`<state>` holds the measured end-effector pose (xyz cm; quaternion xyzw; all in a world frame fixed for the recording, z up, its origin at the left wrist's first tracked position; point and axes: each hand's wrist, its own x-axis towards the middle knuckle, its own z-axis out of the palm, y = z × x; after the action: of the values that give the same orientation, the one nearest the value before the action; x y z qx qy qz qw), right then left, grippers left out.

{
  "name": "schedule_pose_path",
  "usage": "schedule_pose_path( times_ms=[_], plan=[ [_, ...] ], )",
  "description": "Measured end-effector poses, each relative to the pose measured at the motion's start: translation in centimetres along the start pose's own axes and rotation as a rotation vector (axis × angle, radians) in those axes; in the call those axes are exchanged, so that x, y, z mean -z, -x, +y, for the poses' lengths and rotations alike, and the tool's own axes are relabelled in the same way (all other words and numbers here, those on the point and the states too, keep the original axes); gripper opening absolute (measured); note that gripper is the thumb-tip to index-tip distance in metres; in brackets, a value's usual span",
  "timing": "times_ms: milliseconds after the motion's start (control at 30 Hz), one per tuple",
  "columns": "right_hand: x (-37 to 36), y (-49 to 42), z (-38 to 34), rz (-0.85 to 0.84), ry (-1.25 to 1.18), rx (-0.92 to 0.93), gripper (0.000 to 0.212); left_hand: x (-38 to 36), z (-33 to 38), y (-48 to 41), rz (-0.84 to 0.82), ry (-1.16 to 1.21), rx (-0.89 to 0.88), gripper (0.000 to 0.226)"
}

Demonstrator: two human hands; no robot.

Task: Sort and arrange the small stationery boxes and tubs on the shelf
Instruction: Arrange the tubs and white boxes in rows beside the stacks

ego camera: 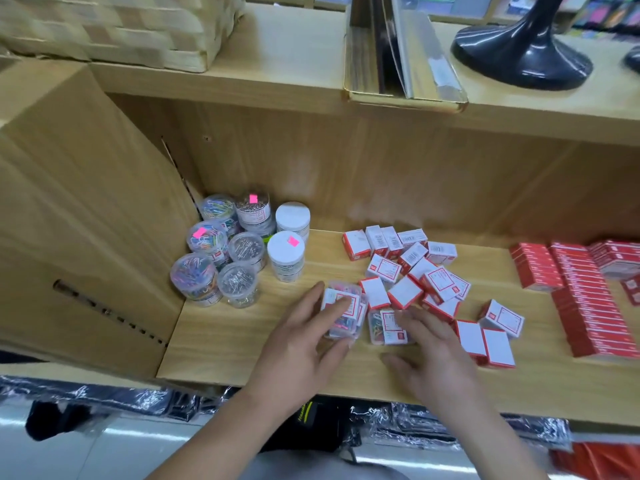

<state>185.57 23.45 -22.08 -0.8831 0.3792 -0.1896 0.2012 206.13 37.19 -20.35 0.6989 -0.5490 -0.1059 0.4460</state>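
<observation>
On the shelf (225,348), the left hand (304,344) grips a clear box (353,306) of coloured clips, fingers curled over its top and thumb at its near edge. The right hand (436,355) has its fingers spread and fairly straight, tips touching a second clear box (381,327) just beside the first. Round tubs (239,251) stand clustered at the left, and small red-and-white boxes (405,292) lie scattered behind the hands.

Woven basket (114,26), black stand base (523,53)
</observation>
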Motion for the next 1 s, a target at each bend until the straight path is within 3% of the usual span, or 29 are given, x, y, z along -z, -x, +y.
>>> schedule_pose_path(
  times_ms=[167, 267, 567, 767, 867, 1000],
  plan=[
    [0.3, 0.0, -0.6, 0.022, -0.063, -0.021, 0.045, -0.9, 0.6, -0.4, 0.013, -0.086, 0.053, 0.062],
    [1.3, 0.4, -1.4, 0.119, -0.147, -0.083, 0.040, -1.4, 0.9, -0.8, 0.034, -0.141, 0.048, 0.056],
    [3.4, -0.5, -4.9, 0.261, -0.355, -0.045, 0.047, -1.0, 1.6, -1.3, 0.173, -0.099, -0.002, 0.042],
    [3.1, 1.3, -4.8, -0.102, -0.429, 0.095, 0.060, 2.0, -0.5, 3.1, 0.317, -0.044, 0.088, 0.044],
    [0.1, 2.6, -5.1, -0.252, -0.450, 0.066, 0.060, 2.3, -1.3, 6.2, 0.235, -0.090, 0.203, 0.049],
    [-2.1, 3.8, -5.6, -0.256, -0.534, 0.009, 0.065, 2.6, -0.8, 7.9, 0.128, -0.123, 0.183, 0.056]
  ],
)
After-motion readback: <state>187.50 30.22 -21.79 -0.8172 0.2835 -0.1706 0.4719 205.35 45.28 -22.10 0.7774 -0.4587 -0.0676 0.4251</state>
